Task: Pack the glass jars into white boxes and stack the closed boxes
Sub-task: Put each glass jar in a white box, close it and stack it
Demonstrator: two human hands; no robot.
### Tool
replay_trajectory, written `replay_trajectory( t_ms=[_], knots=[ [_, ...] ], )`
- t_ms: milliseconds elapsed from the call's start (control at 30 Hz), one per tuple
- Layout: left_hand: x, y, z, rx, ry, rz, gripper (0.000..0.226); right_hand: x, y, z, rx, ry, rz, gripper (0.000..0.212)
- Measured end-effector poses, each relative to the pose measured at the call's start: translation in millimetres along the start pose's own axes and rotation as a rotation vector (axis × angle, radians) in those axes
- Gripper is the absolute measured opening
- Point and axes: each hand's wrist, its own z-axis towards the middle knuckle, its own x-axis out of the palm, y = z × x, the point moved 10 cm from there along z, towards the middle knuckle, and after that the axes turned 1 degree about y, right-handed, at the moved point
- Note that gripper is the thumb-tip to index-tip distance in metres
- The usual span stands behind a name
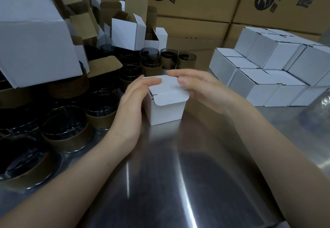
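Observation:
A small white box (pixel 167 111) stands on the steel table (pixel 178 174) in the middle of the view. Its lid lies folded over the top, and the tuck flap hangs down outside the front wall. My left hand (pixel 132 103) lies against the box's left side, thumb on the lid. My right hand (pixel 201 89) comes over from the right with its fingers on the lid's top. What is inside the box is hidden. Several dark glass jars (pixel 66 127) with brown paper sleeves crowd the table's left side. Closed white boxes (pixel 267 70) are stacked at the right.
Open, unfilled white boxes (pixel 128 31) stand and lean at the back left, one large one (pixel 35 35) close to the camera. Brown shipping cartons (pixel 196 4) wall off the back. A clear plastic item (pixel 319 110) shows at the right edge.

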Motion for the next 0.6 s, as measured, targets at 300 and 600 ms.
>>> replay_trajectory(
  t_ms=[300, 600],
  knots=[
    [5.4, -7.5, -3.5, 0.100, 0.058, 0.178, 0.029, 0.3, 0.1, -3.6, -0.021, 0.062, -0.088, 0.054],
    [4.4, -10.3, -1.9, 0.113, 0.039, 0.202, 0.029, -1.8, 3.7, -2.3, -0.040, 0.015, -0.132, 0.042]
  ],
)
